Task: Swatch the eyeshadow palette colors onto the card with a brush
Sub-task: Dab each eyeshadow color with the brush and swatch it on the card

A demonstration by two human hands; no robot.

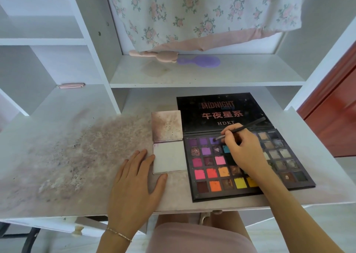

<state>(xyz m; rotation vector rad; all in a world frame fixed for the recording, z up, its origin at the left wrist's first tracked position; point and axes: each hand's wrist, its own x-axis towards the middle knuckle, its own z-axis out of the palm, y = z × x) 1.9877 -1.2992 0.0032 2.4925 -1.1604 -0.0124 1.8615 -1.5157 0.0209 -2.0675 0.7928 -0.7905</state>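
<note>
An open black eyeshadow palette point(212, 175) lies on the desk at the right, its lid point(221, 112) flat behind it with pink lettering. My right hand point(240, 150) rests over the pans and grips a thin dark brush point(244, 127). The brush tip touches a purple pan point(213, 140) in the top row. Left of the palette lies a folded card: a white lower panel point(169, 157) and a stained upper panel point(167, 124). My left hand point(134, 183) lies flat on the desk, its fingers apart, the fingertips at the card's left and bottom edges.
The desk top point(77, 147) is smeared with pink-brown powder stains at the left. On the shelf behind lie a pink brush point(154, 55) and a purple hairbrush point(200, 61), under a hanging floral cloth point(202, 12). A red-brown cabinet point(337, 108) stands at the right.
</note>
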